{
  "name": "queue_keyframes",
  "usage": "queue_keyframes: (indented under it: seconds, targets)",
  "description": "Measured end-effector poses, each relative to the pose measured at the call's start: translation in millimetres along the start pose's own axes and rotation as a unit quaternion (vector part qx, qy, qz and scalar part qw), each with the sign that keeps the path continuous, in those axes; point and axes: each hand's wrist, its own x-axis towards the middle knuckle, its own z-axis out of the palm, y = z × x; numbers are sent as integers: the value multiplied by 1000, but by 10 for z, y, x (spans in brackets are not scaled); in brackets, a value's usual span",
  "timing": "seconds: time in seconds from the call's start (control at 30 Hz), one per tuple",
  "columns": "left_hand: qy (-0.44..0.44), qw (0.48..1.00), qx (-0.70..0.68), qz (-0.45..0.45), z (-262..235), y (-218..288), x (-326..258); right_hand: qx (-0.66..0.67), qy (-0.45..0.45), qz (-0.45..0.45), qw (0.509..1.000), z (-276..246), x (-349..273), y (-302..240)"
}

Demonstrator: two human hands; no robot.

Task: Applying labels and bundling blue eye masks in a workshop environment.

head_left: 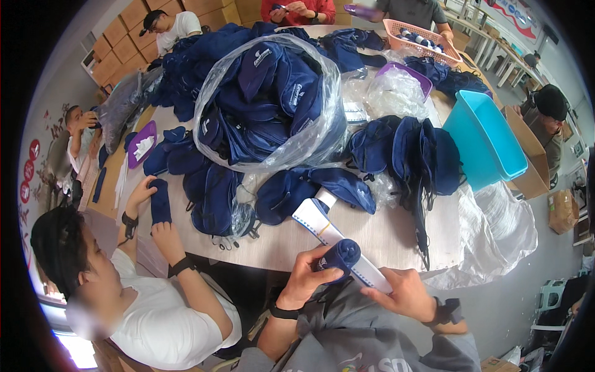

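Navy roll in the left hand, printed strip in the right

Above the near edge of the desk [269, 249], the left hand [308, 271] has its grip closed around a navy fabric roll [344, 254], thumb across its near side, with small pale printing partly covered; the right hand [406, 296] pinches the lower end of a white strip [370, 273], its grip nearly closed; the strip slants up behind the roll, with a row of small blue print along its far part, too small to read; beyond lie navy pouches [344, 188]; a clear plastic bag [334, 118] holds more, several bearing white logos and lettering; the wearer's grey top [347, 332] carries pale letters; at left, red round wall signs [29, 168] show white characters.
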Motion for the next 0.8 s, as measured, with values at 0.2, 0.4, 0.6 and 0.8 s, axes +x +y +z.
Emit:
queue_keyframes:
  seconds: [0.2, 0.4, 0.6, 0.8]
  targets:
    - [-48, 993, 100, 46, 65, 178, -246, 112, 48, -156, 980, -468, 379, -57]
    - [-92, 986, 129, 53, 187, 234, -412, 61, 118, -352, 927, -383, 871, -187]
    - [-84, 986, 136, 57, 201, 336, -551, 68, 67, -374, 922, -340, 916, -239]
    - [-88, 988, 120, 24, 202, 300, -565, -21, 17, -353, 935, -448, 883, -329]
